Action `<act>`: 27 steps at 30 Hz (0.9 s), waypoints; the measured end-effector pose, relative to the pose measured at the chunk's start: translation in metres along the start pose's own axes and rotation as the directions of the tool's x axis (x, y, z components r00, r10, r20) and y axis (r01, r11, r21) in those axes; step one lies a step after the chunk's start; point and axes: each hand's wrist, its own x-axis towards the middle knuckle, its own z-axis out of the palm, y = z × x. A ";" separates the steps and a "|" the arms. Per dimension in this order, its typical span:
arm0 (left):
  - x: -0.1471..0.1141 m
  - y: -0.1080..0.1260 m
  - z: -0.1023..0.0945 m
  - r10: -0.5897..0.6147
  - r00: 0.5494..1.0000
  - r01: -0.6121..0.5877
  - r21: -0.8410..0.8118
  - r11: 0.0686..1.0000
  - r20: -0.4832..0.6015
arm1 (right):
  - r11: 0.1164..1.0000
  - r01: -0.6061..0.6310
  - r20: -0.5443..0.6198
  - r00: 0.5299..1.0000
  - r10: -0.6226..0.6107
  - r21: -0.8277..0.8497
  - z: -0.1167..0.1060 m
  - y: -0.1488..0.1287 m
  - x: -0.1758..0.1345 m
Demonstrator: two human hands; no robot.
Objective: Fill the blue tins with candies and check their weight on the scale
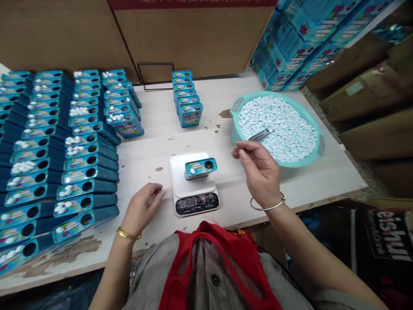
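A blue candy tin [200,168] with a round dark hole in its top stands on a white digital scale [193,187]. One white candy [192,171] lies on the tin's lid. My left hand [144,207] rests on the table just left of the scale, fingers loosely bent, thumb apart, holding nothing. Right of the scale, my right hand [260,172] hovers in front of a turquoise basin [237,129], its thumb and fingertips pinched together. Whatever is between them, if anything, is too small to make out. White candies [290,129] fill the basin, and a metal scoop [259,135] lies in them.
Rows of blue tins [79,185] cover the table's left side, many with white candies on their lids. A short row of tins [190,113] stands behind the scale. Stacked blue packs [297,47] rise at the back right. A cardboard box [193,41] and a wire stand [156,77] are behind.
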 end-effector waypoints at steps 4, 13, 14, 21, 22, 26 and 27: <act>-0.004 -0.011 0.002 -0.046 0.999 0.046 0.019 0.999 0.004 | 0.916 -0.155 -0.163 0.982 0.100 -0.370 -0.056 0.055 -0.038; -0.013 -0.011 0.004 -0.095 0.995 0.094 0.054 0.994 0.012 | 0.785 -0.292 -0.241 0.952 0.186 -0.547 -0.103 0.147 -0.090; -0.014 -0.010 0.005 -0.102 0.995 0.101 0.058 0.993 0.006 | 0.822 -0.354 -0.310 0.923 0.229 -0.446 -0.105 0.148 -0.090; -0.021 -0.012 0.009 -0.101 0.994 0.104 0.054 0.993 -0.046 | 0.775 -0.411 -0.434 0.656 0.617 0.480 -0.113 0.137 -0.082; -0.020 -0.011 0.009 -0.097 0.994 0.099 0.053 0.994 -0.046 | 0.745 -0.424 -0.397 0.653 0.646 0.515 -0.110 0.131 -0.079; -0.012 -0.003 0.009 -0.046 0.997 0.048 0.028 0.998 -0.066 | 0.654 -0.449 -0.179 0.725 0.665 0.609 -0.076 0.080 -0.062; -0.009 0.000 0.009 -0.025 0.997 0.027 0.014 1.000 -0.074 | 0.647 -0.448 -0.104 0.769 0.631 0.617 -0.065 0.062 -0.056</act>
